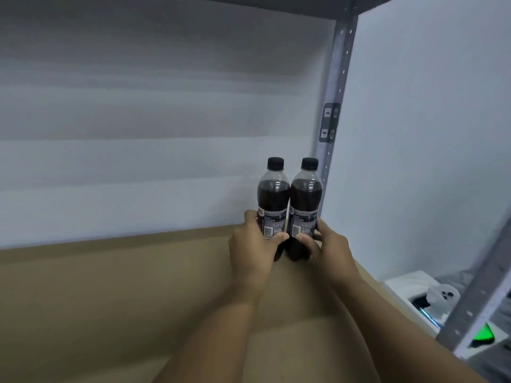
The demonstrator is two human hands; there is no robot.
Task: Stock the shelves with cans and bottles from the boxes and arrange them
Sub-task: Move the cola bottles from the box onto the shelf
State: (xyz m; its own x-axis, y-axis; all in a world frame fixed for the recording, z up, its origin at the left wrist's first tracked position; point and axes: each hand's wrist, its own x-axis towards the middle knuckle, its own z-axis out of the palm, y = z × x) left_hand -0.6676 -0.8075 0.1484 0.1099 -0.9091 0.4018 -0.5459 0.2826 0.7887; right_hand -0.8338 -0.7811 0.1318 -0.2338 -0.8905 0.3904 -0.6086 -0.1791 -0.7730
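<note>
Head view: the left hand (254, 241) grips the left bottle (272, 205) and the right hand (323, 244) grips the right bottle (305, 207), both upright and touching at the shelf (110, 286) back-right corner. Best seat them squarely, then release gently.

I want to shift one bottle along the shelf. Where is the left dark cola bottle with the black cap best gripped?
Grip the left dark plastic cola bottle around its labelled middle, coming from the front-left. It stands upright on the brown shelf board, its right side sits against the second bottle, and the left hand already holds there.
</note>
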